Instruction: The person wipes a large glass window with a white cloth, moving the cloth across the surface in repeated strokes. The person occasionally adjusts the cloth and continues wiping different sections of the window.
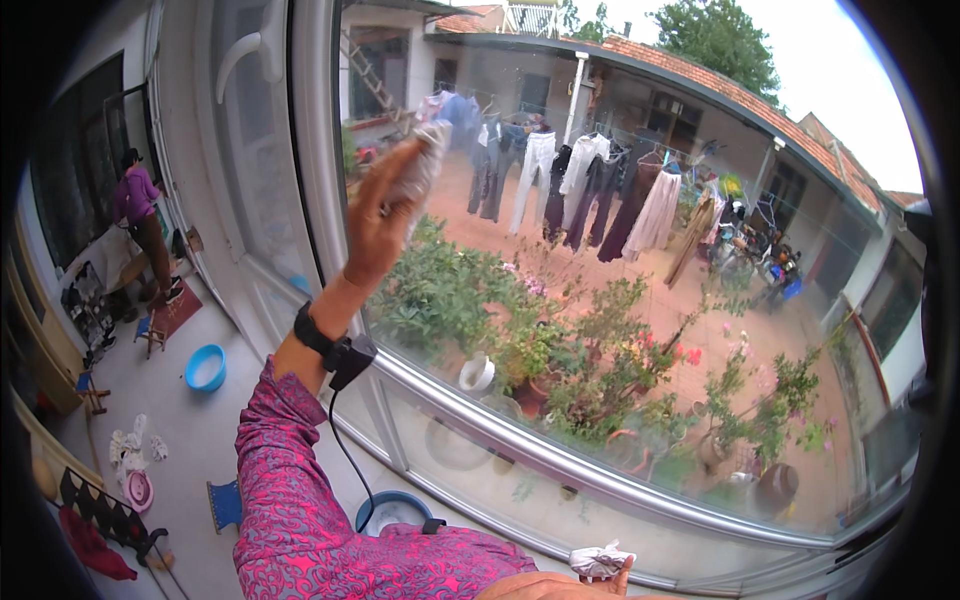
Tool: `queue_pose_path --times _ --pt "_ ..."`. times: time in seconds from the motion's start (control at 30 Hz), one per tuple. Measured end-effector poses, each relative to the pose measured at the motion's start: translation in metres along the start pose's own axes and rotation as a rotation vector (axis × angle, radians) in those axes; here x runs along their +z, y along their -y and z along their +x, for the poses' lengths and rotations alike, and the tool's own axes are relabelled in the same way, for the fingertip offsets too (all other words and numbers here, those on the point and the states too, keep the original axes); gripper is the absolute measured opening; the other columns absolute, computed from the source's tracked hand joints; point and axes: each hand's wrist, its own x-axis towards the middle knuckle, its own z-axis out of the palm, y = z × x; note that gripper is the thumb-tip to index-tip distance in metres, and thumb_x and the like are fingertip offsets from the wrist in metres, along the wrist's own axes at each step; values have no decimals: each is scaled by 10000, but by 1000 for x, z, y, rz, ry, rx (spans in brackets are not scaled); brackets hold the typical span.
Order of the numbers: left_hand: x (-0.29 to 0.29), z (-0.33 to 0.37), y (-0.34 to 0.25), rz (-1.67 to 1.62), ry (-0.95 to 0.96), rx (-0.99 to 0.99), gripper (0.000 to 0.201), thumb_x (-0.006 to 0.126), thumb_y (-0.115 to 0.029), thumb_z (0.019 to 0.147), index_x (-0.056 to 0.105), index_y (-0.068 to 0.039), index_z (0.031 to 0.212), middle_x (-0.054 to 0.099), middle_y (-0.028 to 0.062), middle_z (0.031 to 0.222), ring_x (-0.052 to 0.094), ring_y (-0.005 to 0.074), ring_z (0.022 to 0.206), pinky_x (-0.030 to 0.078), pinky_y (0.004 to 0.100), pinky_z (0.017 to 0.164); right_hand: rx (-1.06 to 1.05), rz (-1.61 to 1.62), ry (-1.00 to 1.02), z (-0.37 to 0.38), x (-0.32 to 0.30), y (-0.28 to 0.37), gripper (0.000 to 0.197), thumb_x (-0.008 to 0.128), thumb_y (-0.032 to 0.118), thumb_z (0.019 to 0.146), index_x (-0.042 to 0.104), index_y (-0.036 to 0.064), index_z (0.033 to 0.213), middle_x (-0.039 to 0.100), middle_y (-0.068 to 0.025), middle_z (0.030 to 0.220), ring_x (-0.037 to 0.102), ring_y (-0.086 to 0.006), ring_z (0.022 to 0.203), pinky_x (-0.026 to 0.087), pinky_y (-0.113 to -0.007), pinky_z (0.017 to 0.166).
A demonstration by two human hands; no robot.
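Note:
Raised high, my left hand (388,205) holds a crumpled grey-white wad (425,170) against the glass of a large window (480,330). I cannot tell whether the wad is cloth or paper. A black strap with a small dark box (350,362) sits on my left wrist, and a cable hangs from it. Low at the lower edge, my right hand (622,577) is closed around another crumpled whitish wad (600,558), beside the bottom of the window frame. Most of that hand is hidden below the picture's edge.
A white window handle (250,55) juts out at upper left. On the floor are a basin (398,510), a blue tub (205,368) and a small blue stool (225,505). Another person (140,215) stands far left. Outside are plants (440,280) and hanging laundry (590,170).

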Motion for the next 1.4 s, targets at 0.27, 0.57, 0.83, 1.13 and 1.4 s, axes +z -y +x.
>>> queue_pose_path --times 0.27,0.57,0.83,1.13,1.4 --pt "-55 81 100 -163 -376 -402 295 678 -173 989 668 -72 1267 592 14 1178 574 117 1059 490 255 872 -365 -387 3 -40 26 -11 262 490 352 1024 440 126 900 455 16 862 399 -117 771 395 -296 780" --pt "-35 49 64 722 -148 287 492 687 -259 973 561 -91 1418 597 97 1197 607 286 1031 515 384 917 -353 -309 -25 -33 14 -6 249 485 345 1020 438 130 904 446 19 853 395 -124 758 394 -304 772" --pt "-9 66 85 299 -473 -112 401 664 -174 981 562 2 1327 632 168 1214 616 336 1058 481 416 939 -346 -281 -42 -29 11 -7 237 481 339 1018 436 134 908 437 22 845 392 -131 747 393 -312 765" --pt "16 76 52 426 -181 350 543 733 -17 831 608 -112 1350 627 151 1269 561 348 1196 437 435 1011 -316 -293 -34 -17 16 -8 224 476 333 1015 434 138 911 427 25 835 389 -139 734 392 -320 757" --pt "6 162 83 514 -490 237 513 711 54 783 646 -98 1269 654 132 1193 575 358 1124 448 465 960 -297 -256 -62 -12 16 -13 212 472 327 1012 432 142 915 419 28 827 386 -145 722 391 -327 750"
